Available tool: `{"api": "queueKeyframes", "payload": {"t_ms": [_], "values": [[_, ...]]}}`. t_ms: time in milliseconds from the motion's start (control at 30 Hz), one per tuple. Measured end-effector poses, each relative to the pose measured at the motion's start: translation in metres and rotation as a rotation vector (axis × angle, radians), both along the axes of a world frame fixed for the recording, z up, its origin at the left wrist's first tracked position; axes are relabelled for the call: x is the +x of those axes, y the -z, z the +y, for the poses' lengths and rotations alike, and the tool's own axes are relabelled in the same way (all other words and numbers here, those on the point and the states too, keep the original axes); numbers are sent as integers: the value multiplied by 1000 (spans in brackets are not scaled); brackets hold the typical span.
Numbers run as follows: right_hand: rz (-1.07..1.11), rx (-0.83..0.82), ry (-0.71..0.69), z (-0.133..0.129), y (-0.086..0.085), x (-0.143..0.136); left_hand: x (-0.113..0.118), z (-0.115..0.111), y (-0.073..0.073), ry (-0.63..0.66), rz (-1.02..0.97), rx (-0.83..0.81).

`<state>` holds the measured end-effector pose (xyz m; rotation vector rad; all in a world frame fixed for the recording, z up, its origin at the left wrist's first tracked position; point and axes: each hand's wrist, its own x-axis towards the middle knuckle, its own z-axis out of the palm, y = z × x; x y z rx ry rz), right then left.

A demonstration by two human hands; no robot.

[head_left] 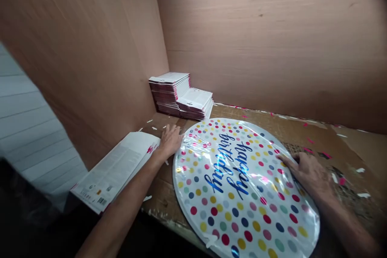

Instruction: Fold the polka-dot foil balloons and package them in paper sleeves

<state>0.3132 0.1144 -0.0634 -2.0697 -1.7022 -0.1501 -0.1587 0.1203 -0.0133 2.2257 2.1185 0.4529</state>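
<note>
A flat, round foil balloon [250,217] lies in front of me, white with multicoloured dots and blue "happy birthday" lettering that reads sideways. My right hand [311,171] grips its right edge, thumb on top and the other fingers mostly hidden. At the upper left edge of the balloon is my left hand [171,141], its fingers slightly apart and pointing away from me, close against the rim. Left of that hand, white printed card sleeves [116,169] with a barcode lie partly over the table's front edge.
Stacks of white and pink printed packages [169,92] stand in the back corner. Plywood panels [266,36] rise at the back and left. Scraps of white and pink paper [359,170] litter the worn cardboard surface [287,129].
</note>
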Motion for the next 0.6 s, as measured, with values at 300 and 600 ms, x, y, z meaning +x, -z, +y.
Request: {"api": "queueKeyframes", "payload": {"t_ms": [300,600], "values": [[16,-415,101,3,-22,-7,-7,-31,8,6,40,-112],[115,-637,52,-12,-24,19,2,-38,-6,-18,15,-156]]}}
